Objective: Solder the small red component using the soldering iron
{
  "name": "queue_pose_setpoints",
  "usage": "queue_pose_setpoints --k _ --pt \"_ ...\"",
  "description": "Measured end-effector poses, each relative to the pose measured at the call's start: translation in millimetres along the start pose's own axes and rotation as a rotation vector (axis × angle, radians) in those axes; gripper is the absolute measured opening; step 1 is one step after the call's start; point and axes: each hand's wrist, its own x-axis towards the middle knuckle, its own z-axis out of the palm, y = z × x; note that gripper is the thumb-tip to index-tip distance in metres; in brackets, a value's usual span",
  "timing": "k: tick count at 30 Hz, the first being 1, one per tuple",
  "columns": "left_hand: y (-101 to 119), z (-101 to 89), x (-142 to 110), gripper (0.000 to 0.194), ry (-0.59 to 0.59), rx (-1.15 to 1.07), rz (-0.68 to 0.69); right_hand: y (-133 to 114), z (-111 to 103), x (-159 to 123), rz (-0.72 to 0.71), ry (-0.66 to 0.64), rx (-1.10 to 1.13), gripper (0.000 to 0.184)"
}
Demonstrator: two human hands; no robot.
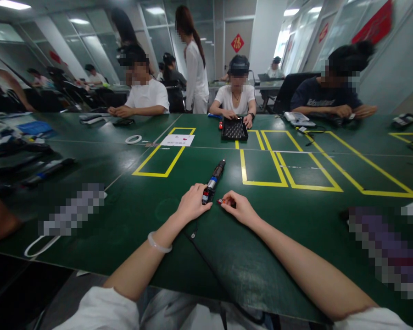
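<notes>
A slim electric screwdriver (pixel 213 179) lies on the green table with its tip pointing away and slightly right. It has a dark body, a blue band, a silver section and red parts at the near end. My left hand (pixel 192 201) rests on the table, its fingers and thumb closed around the screwdriver's near end. Just to the right, my right hand (pixel 239 206) pinches a small red-orange part (pixel 221 201) between thumb and fingertips. A small gap separates that part from the screwdriver. Its exact kind is too small to make out.
A black cable (pixel 209 263) runs toward me across the green table (pixel 172 206). Yellow tape outlines (pixel 263 184) and a paper sheet (pixel 179 140) lie ahead. Opposite, a person handles a black tray (pixel 234 129). A white ring (pixel 133 139) lies at the left.
</notes>
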Motion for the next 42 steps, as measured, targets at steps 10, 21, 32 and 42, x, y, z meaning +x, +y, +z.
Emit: queue_pose_setpoints --k 10,21,32,42 --pt "24 0.8 -7 0.055 -0.043 -0.107 0.099 6 4 2 -0.02 -0.008 -0.183 0.009" --pt "29 4.0 -9 0.055 -0.02 -0.067 0.122 4 2 1 -0.029 -0.037 -0.113 0.009" --pt "35 10.7 -5 0.049 0.015 0.023 0.064 -5 -2 -2 -0.09 -0.037 -0.131 0.008" --pt "17 3.1 -3 0.054 0.049 0.209 0.089 1 -3 -4 -0.077 -0.031 -0.145 0.014"
